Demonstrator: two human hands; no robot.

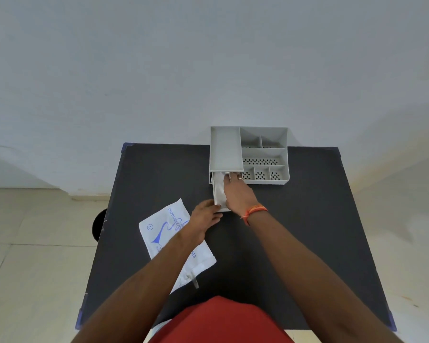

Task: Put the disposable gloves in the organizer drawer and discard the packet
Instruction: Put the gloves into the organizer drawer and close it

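Head cam view: my right hand [235, 191] is flat and spread over the gloves [219, 190], pressing them down into the open drawer [223, 208] that sticks out of the grey organizer [226, 149] up at 12 o'clock on the black table [295, 219]. Fingertips reach right under the organizer's body, so the gloves look to be going in toward the back. My left hand [204, 217] is loosely curled at the drawer's front left corner, touching it — steadying it, I'd say, not gripping anything.

To do this bit well: keep the left hand braced so the drawer doesn't slide shut, and flatten the gloves with the palm so nothing pokes above the rim and jams when I close it.

Containers: the drawer holds the whitish gloves and nothing else I can see. The organizer's top tray and its small perforated compartments at 1 o'clock look bare. The packet [159, 233] lies flat at 8 o'clock from the drawer, partly under my left forearm — can't tell if it's fully emptied. Still needs binning.
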